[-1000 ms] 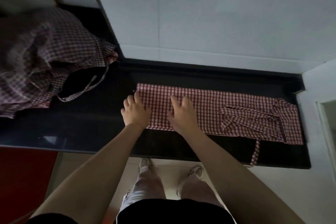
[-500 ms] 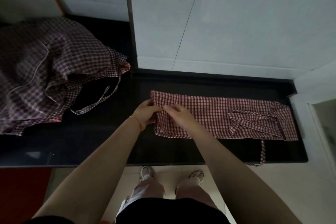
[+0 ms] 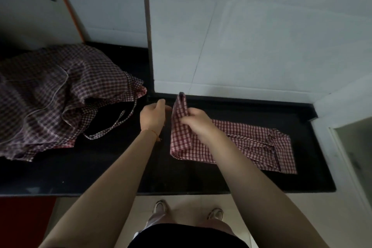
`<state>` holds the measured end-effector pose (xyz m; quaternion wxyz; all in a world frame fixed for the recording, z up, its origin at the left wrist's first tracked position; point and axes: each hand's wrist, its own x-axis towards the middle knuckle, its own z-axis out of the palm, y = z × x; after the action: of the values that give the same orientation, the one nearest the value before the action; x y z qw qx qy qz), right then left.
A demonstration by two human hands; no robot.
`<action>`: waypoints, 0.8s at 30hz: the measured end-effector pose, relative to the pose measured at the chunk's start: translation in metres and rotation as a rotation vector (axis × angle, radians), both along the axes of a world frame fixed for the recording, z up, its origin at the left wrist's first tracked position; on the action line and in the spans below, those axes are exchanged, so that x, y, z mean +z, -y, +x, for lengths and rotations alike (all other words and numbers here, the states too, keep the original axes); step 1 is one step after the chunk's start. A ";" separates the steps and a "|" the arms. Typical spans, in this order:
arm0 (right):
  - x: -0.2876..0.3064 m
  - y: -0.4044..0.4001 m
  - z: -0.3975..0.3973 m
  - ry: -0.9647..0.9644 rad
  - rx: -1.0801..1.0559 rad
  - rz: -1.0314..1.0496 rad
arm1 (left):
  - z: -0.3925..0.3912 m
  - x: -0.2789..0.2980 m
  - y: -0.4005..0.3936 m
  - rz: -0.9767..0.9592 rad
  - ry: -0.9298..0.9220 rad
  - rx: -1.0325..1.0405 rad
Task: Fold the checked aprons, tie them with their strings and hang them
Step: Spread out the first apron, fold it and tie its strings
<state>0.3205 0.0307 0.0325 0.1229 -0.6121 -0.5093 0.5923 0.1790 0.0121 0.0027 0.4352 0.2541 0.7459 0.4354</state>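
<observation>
The right hand [image 3: 198,122] pinches the left end of the folded checked apron [image 3: 237,143] lying on the black counter [image 3: 120,171], lifting it. The left hand [image 3: 153,116] hovers beside, fingers curled, holding nothing visible. A one-handed lift could let the layers slip apart.

I think I am in a home kitchen: a long shiny black counter [image 3: 181,185] runs along white tiled walls [image 3: 261,36], a heap of checked aprons [image 3: 50,94] lies on it, and the floor [image 3: 187,205] is pale tile
</observation>
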 end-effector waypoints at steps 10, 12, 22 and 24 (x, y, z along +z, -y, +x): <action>0.023 -0.034 0.192 0.026 -0.772 -0.141 | 0.150 -0.014 -0.025 0.176 -0.436 -0.417; 0.022 -0.036 0.237 -0.014 -0.852 -0.087 | 0.190 -0.018 -0.027 0.230 -0.566 -0.406; -0.066 -0.043 0.369 0.301 -0.574 -0.295 | 0.291 -0.070 -0.027 -0.017 -0.901 -0.838; -0.076 -0.044 0.375 0.308 -0.517 -0.331 | 0.293 -0.082 -0.023 -0.037 -0.977 -0.872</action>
<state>0.6960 0.0751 -0.0439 0.0896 -0.8149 -0.2468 0.5166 0.4721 0.0350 -0.0788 0.1869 0.6944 0.6937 0.0408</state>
